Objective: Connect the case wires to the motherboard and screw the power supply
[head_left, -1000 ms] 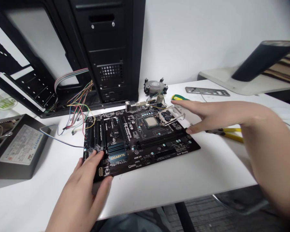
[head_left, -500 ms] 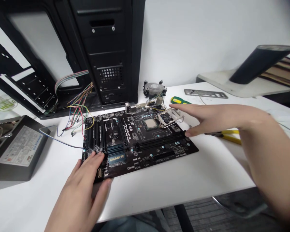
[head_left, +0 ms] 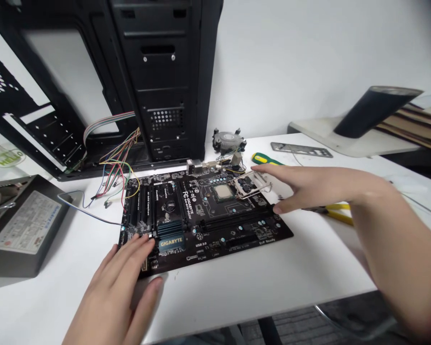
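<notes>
A black Gigabyte motherboard point(head_left: 215, 251) lies flat on the white table. In its socket sits a processor point(head_left: 223, 192), silver side up, and the metal socket cover point(head_left: 253, 191) beside it is raised. My left hand point(head_left: 111, 282) is open at the board's near left corner, its fingertips on the board by the blue heatsink point(head_left: 171, 239) and its thumb just off the front edge. At the right edge my right hand point(head_left: 305, 189) has thumb and fingers spread. The thumb tip is by the ends of the memory slots; the fingers reach behind the raised cover.
Behind the board stands an open black computer case point(head_left: 165, 81) with loose coloured wires point(head_left: 117, 165). A power supply point(head_left: 25, 225) is at left. Further back are a round cooler fan point(head_left: 229, 141), a green-yellow screwdriver point(head_left: 264, 159), an I/O plate point(head_left: 301, 150), yellow-handled pliers point(head_left: 339, 214) and a monitor stand point(head_left: 366, 117).
The view has tilted up a little, so the scene sits lower. My left thumb has come slightly away from the board's front edge. My right hand stays in nearly the same place.
</notes>
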